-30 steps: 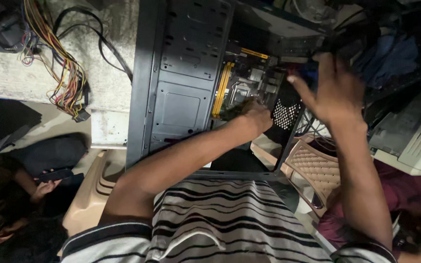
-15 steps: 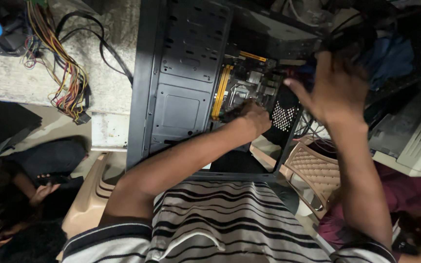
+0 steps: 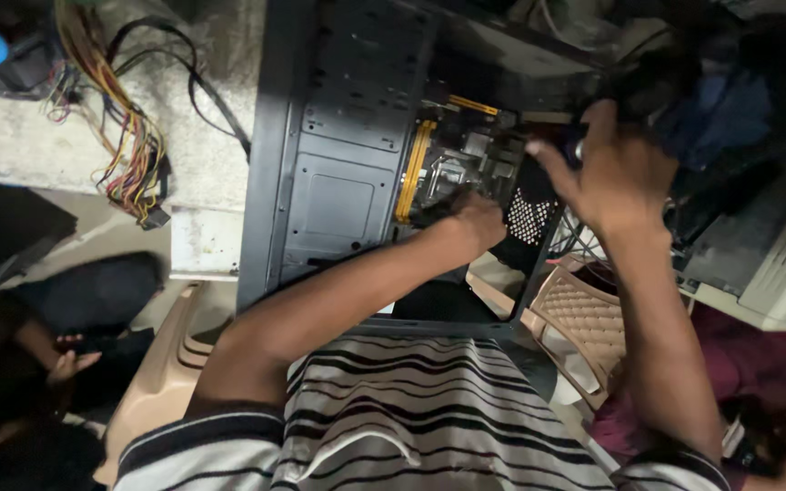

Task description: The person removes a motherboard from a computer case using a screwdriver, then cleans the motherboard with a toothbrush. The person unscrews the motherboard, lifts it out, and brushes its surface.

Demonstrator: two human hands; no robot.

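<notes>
From the head camera, an open dark grey computer case [image 3: 338, 173] stands in front of the person, its side off, with a motherboard [image 3: 448, 168] with yellow slots showing inside. The left hand [image 3: 477, 216] reaches into the case and rests against the board, fingers curled down; whether it grips anything cannot be told. The right hand [image 3: 616, 168] is raised at the case's rear edge, fingers spread and wrapped loosely around a dark, blurred part that cannot be made out. A bundle of coloured cables [image 3: 134, 155] lies on the grey surface to the left. A tan plastic chair [image 3: 584, 318] stands just beside the case, lower right.
</notes>
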